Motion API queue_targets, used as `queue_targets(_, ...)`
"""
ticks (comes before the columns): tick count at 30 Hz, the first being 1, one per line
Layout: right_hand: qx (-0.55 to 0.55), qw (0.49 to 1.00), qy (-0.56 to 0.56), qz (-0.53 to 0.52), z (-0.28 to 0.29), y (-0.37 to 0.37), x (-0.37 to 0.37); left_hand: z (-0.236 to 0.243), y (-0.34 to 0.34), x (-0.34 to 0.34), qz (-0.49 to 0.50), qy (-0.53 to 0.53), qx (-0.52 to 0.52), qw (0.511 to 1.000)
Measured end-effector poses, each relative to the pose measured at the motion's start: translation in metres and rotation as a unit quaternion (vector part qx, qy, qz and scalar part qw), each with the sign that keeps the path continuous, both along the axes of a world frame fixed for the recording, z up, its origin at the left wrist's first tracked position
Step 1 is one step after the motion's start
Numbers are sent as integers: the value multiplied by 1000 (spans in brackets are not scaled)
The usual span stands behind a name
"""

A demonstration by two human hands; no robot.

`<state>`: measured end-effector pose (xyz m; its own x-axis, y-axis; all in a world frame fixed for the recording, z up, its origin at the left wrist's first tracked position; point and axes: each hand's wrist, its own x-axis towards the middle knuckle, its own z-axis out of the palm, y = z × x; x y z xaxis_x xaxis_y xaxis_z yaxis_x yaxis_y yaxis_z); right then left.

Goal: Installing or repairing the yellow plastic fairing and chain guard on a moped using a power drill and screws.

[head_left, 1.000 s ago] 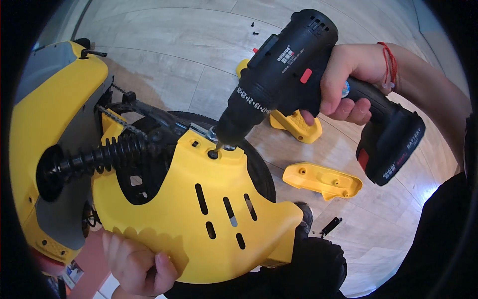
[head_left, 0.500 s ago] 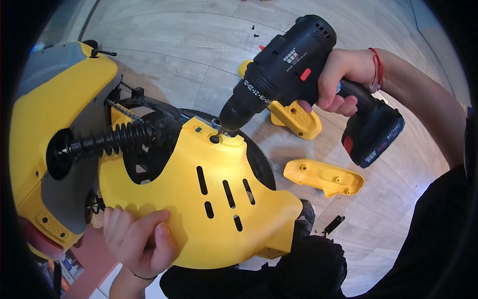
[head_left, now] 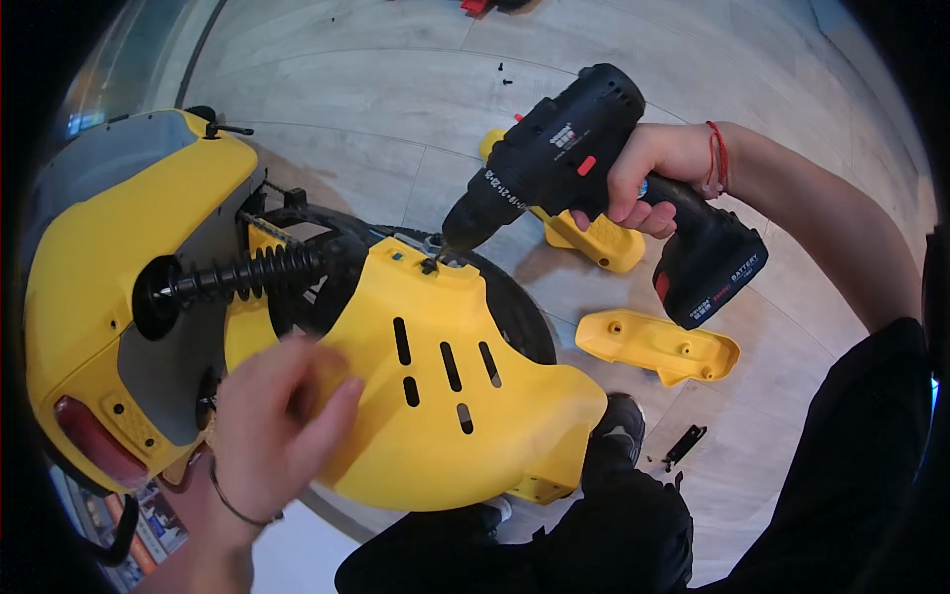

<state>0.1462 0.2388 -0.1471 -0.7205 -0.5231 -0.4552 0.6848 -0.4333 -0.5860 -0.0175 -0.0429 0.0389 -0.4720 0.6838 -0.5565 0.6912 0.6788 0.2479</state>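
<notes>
While the right hand gripped the drill, its bit sat on a screw at the yellow fender's top edge, over the wheel. The left hand, blurred, fingers loosely spread, lay against the fender. Driving seemed underway; next called for steady downward pressure.

Right hand gripping drill handle, forearm reaching in from right; left hand hovering blurred, fingers spreading, well left of drill.

Two loose yellow covers lie on the wood floor. Small black bracket nearby. Black screws scattered farther off.
</notes>
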Motion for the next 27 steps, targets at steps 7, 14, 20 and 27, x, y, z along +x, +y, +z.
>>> queue_targets(7, 217, 958, -6, -190, 0, -24, 60, -75, 71, -33, -330, -16, -43, 943)
queue_targets(14, 761, 615, -20, -205, -91, -45, 173, -84, 87, -28, -434, 3, -102, 895)
queue_targets(20, 822, 531, -83, -189, -154, -60, 218, -86, 78, -28, -537, 134, -103, 826)
queue_targets(27, 808, 555, -86, -178, -139, -74, 217, -89, 85, -13, -468, 139, -166, 857)
